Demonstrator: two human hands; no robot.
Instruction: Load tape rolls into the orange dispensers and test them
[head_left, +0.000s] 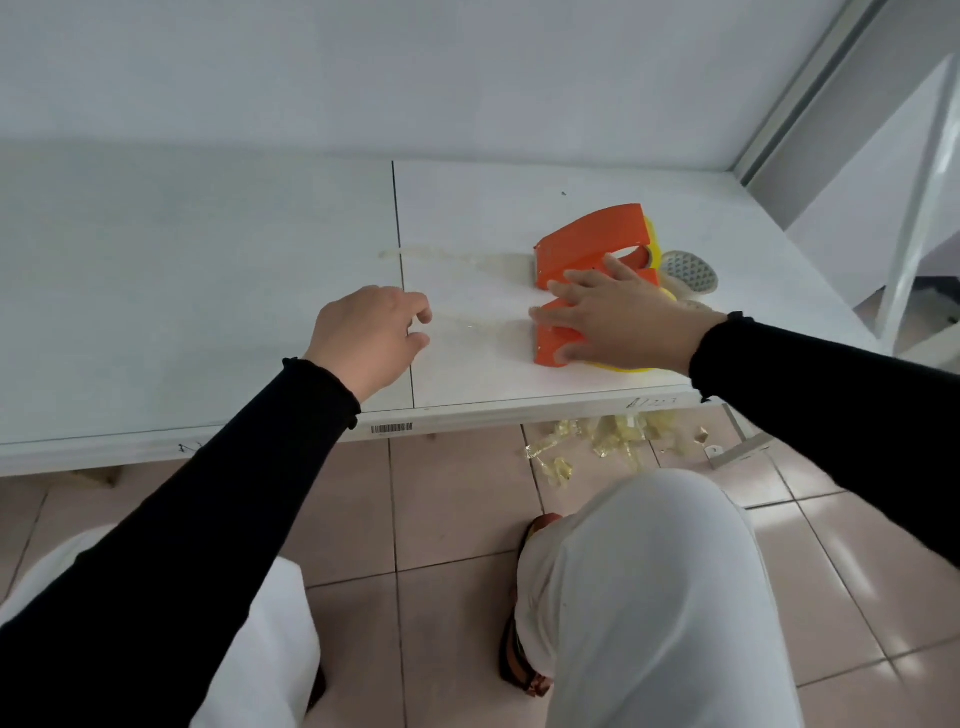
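Two orange tape dispensers lie on the white table (208, 291), each with a yellowish tape roll in it. My right hand (618, 317) rests flat over the nearer dispenser (550, 345), fingers spread across its top. The farther dispenser (592, 241) sits just behind it, untouched. A clear strip of tape (478, 327) runs left from the nearer dispenser along the table, and my left hand (371, 335) pinches near its end with curled fingers. A second strip (447, 257) lies stuck to the table left of the farther dispenser.
A grey-white tape roll (688, 270) lies flat right of the dispensers. Crumpled tape scraps (597, 441) litter the tiled floor under the table edge. A white metal frame leg (914, 208) stands at the right. My knees are below the table edge.
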